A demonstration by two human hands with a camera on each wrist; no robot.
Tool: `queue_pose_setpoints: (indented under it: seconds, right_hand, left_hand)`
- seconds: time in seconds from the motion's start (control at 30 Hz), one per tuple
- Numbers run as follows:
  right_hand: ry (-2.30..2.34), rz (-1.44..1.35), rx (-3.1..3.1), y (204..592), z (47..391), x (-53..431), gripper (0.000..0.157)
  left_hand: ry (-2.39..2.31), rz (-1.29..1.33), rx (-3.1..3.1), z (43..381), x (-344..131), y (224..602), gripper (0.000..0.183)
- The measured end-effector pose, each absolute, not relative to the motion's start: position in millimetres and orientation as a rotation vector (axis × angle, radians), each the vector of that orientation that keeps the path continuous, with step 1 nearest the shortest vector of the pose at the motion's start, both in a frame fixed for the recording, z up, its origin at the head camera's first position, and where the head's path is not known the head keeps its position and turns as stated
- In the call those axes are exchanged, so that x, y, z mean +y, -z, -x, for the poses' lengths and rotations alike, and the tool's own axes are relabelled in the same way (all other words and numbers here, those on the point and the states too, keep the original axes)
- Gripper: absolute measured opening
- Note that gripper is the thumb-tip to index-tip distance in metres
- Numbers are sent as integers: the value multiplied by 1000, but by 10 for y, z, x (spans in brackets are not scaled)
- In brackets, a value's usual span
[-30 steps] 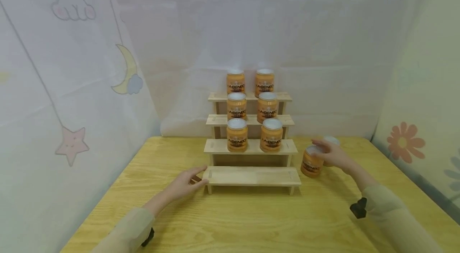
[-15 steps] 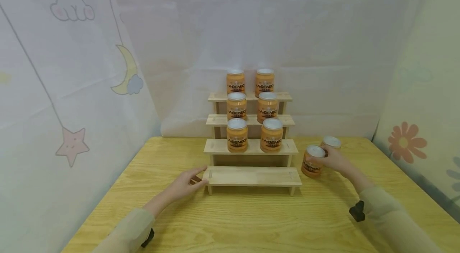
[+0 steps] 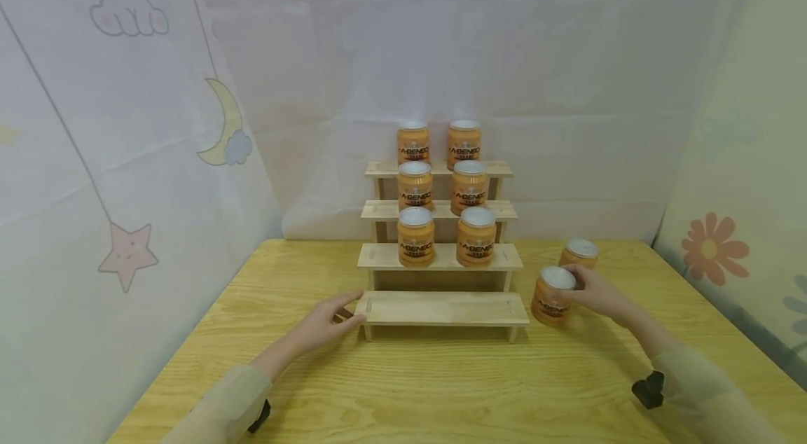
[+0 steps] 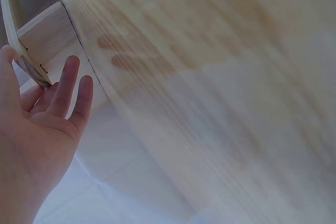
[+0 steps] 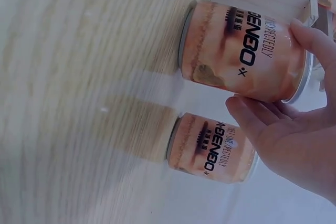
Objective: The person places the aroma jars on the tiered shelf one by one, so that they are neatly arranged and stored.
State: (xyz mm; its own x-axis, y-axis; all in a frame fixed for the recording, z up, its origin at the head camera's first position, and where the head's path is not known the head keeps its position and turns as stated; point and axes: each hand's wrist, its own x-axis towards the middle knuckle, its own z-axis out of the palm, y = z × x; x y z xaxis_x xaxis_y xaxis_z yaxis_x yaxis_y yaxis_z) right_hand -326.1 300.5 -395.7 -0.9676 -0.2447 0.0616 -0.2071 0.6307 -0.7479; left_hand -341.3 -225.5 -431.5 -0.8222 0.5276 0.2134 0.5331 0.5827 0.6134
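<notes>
My right hand (image 3: 597,293) grips an orange can (image 3: 553,304) with a silvery lid near its top, thumb on one side and fingers on the other. This can stands nearly upright at the right of a stepped wooden display rack (image 3: 441,307); I cannot tell whether it touches the table. A second orange can (image 5: 212,150) stands behind it, partly hidden by the hand in the head view. At the rack's lowest step, my left hand (image 3: 321,323) holds the left end between thumb and forefinger; the other fingers (image 4: 65,85) are spread loosely.
Pairs of matching cans stand on the rack's upper steps, such as one can (image 3: 477,237) on the third step down. The bottom step carries none. Beneath is a wood-grain table (image 3: 403,388), with a cloth backdrop (image 3: 536,80) behind and at both sides.
My right hand has closed round the front can and brought it slightly nearer to me and to the right. The left hand and the rack have stayed put.
</notes>
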Motion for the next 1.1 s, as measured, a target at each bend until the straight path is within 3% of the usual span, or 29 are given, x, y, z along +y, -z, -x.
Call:
queue_pose_setpoints:
  seconds: [0.87,1.1]
  right_hand:
    - [1214,494,2774,3912,3005,2906,75]
    - [1229,481,2794,3750,2928,2882,74]
  left_hand:
    - [1078,903,-2794,3396,-2256,4336,62]
    - [1075,901,-2792,3392,-2255,4326,61]
